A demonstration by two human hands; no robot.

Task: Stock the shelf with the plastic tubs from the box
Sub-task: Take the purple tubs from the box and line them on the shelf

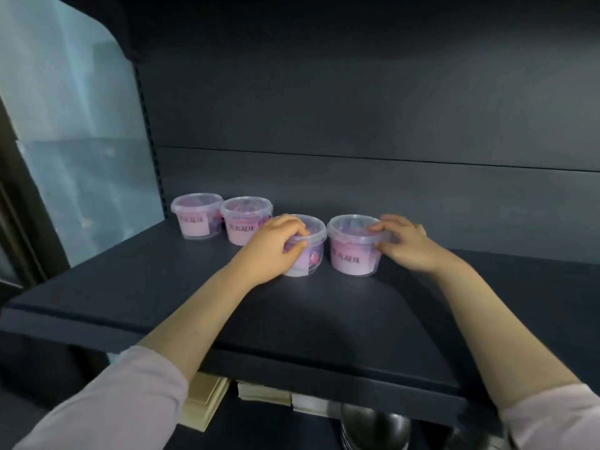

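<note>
Nearest, below the shelf point(162, 287), pale stacked packs point(207, 404) and a metal bowl point(373, 423) sit on a lower level. On the shelf, the left grip point(274, 246) curls round the rim and side of one tub point(313, 251), hiding most of its label. Just right of it, the right grip point(402, 243) pinches the lid edge of a second tub point(352, 251), probably squaring it so the label faces front. Farther left, two more tubs point(197, 216) stand side by side, labels outward, which sets the row's line. The box is out of view.
</note>
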